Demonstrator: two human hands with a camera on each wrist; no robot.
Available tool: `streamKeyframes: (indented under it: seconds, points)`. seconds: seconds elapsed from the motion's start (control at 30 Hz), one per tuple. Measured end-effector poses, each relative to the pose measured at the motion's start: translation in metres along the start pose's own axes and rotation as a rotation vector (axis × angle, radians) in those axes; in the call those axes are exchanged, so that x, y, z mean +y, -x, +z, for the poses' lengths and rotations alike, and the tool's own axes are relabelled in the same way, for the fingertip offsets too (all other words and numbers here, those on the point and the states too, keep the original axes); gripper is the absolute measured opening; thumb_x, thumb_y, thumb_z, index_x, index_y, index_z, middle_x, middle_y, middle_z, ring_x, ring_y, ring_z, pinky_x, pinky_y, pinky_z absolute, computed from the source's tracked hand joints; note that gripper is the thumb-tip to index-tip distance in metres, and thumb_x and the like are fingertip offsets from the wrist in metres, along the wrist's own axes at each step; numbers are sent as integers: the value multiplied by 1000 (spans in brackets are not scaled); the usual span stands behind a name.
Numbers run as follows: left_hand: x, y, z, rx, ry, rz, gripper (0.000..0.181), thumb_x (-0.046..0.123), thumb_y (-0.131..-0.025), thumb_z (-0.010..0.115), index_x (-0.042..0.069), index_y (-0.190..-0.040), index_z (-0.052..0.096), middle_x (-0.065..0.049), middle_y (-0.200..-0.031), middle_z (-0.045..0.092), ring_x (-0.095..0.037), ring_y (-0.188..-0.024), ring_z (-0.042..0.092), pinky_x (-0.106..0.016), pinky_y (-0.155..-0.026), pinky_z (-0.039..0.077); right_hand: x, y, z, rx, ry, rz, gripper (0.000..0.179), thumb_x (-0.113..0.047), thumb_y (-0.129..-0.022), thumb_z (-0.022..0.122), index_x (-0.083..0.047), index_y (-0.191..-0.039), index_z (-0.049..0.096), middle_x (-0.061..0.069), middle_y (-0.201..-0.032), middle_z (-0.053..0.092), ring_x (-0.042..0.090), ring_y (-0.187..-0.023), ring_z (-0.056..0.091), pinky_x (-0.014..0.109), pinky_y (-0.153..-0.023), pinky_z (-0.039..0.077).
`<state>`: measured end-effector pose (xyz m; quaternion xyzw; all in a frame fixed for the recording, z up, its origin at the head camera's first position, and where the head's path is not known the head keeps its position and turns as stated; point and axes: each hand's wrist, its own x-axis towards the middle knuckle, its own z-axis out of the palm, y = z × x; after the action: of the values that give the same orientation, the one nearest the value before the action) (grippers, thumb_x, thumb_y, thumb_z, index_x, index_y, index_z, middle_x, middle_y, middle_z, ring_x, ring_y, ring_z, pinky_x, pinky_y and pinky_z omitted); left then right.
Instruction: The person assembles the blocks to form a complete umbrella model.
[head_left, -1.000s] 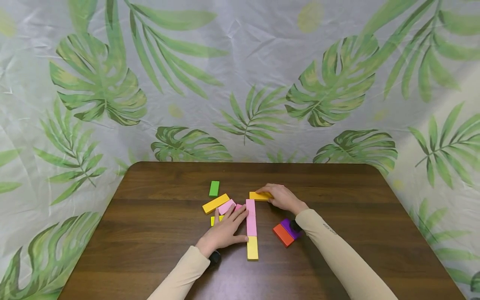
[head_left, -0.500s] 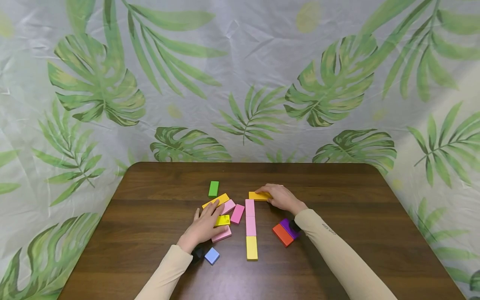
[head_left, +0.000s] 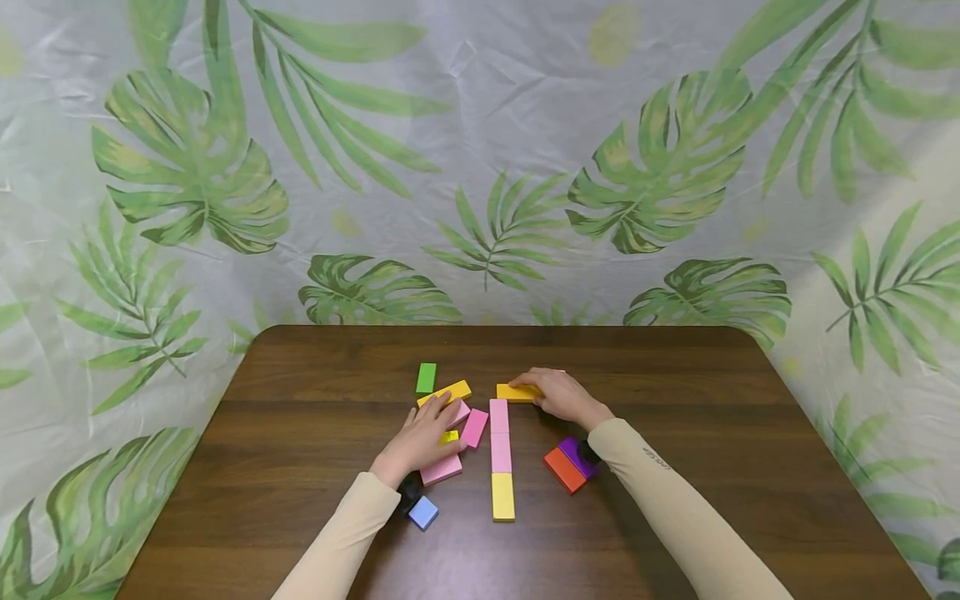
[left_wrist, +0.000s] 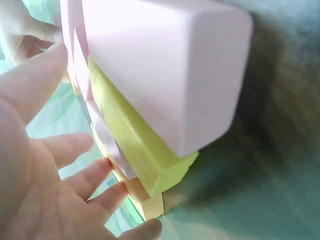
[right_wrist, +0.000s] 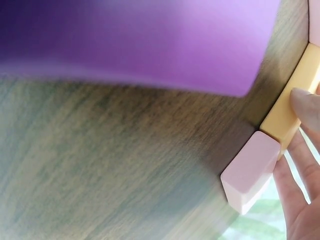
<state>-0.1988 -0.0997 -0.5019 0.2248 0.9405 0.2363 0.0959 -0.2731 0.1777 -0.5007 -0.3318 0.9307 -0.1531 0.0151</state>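
My right hand (head_left: pixel 566 396) pinches an orange block (head_left: pixel 513 393) lying crosswise on the table, thumb on the near side and fingers behind. A pink block (right_wrist: pixel 252 162) touches that block's end in the right wrist view. My left hand (head_left: pixel 420 442) spreads over a cluster of blocks, its fingers fairly straight. Its fingertips reach another orange block (head_left: pixel 456 389). Under and beside it lie a yellow block (left_wrist: pixel 132 135), a light pink block (head_left: pixel 441 469) and a second, partly covered light pink one. A brighter pink block (head_left: pixel 474 427) lies just right of the thumb.
Two pink blocks (head_left: pixel 500 435) and a pale yellow block (head_left: pixel 503 497) form a straight column below the orange one. A red block (head_left: pixel 565 471) and a purple block (head_left: pixel 573 452) sit near my right wrist. A green block (head_left: pixel 426 377) and a blue block (head_left: pixel 423 513) lie left.
My left hand first drew back left from the pink column, then came slightly right again. The orange block under its fingers has shifted right and away. My right hand stays in place.
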Motion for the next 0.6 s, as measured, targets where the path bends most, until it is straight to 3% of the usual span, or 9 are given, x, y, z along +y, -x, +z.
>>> streamKeyframes:
  seconds: [0.6]
  points:
    - [11, -25, -6, -54, -38, 45, 68, 34, -93, 62, 1, -146, 36, -20, -149, 30, -38, -138, 25, -54, -110, 19, -1, -1, 1, -6, -8, 27, 46, 9, -81, 62, -14, -121, 66, 7, -113, 63, 26, -105, 59, 49, -94, 44]
